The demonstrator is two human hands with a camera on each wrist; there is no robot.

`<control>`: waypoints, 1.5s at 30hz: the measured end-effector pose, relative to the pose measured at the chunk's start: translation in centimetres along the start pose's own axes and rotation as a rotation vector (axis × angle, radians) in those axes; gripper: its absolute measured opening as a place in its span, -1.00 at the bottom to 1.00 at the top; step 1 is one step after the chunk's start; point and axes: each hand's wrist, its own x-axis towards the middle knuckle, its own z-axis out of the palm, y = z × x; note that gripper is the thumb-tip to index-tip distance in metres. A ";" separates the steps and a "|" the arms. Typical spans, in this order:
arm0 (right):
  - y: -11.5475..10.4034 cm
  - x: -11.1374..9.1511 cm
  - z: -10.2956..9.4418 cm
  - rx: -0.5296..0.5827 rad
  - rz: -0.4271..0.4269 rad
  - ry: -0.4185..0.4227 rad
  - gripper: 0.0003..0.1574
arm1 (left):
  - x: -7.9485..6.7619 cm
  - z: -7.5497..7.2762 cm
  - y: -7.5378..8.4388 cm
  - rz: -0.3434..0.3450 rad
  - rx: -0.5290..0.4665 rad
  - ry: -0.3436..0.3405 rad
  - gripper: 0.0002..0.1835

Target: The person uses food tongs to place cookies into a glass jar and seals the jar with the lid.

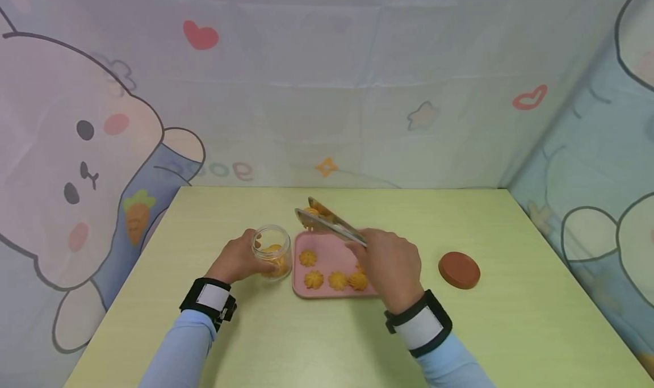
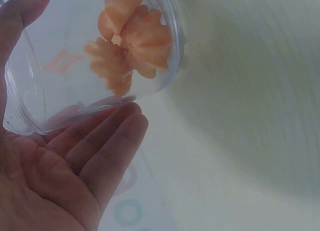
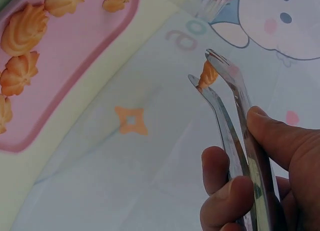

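Note:
My left hand grips a clear glass jar from its left side, thumb in front. Several yellow swirl cookies lie at the bottom of the jar. In my right hand I hold metal tongs. A cookie is pinched between the tong tips, raised above the far left corner of a pink tray. The tips are a little right of the jar mouth and higher. More cookies sit on the tray, part of which my right hand hides.
A round reddish-brown lid lies on the pale yellow table, right of the tray. Behind the table hangs a printed cloth with cartoon figures. The jar stands close by the tray's left edge.

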 end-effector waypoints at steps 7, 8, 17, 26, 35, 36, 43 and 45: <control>-1.1 0.2 0.2 -0.027 -0.042 0.023 -0.60 | 0.0 -0.1 0.2 0.011 0.004 0.002 -0.08; -1.2 0.2 0.2 -0.026 -0.045 0.021 -0.61 | 0.0 -0.1 0.3 0.012 0.005 0.003 -0.08; -2.7 0.3 0.6 -0.051 -0.168 0.061 -0.65 | 0.0 0.0 0.1 0.014 0.007 -0.001 -0.08; -4.1 0.3 0.9 0.015 -0.151 -0.004 -0.67 | 0.0 -0.1 0.2 0.002 0.007 -0.011 -0.05; -4.1 0.4 1.1 0.045 -0.155 0.006 -0.67 | 0.0 -0.1 0.4 0.009 -0.002 -0.006 -0.10; -4.0 0.5 1.1 0.045 -0.153 0.009 -0.66 | 0.0 -0.1 0.4 0.010 0.001 -0.004 -0.10; -2.9 0.6 1.2 -0.029 -0.197 0.090 -0.63 | 0.0 -0.2 0.5 0.003 0.010 0.000 -0.08; -2.7 0.6 1.2 -0.045 -0.212 0.104 -0.65 | 0.0 -0.1 0.4 0.006 0.008 0.003 -0.10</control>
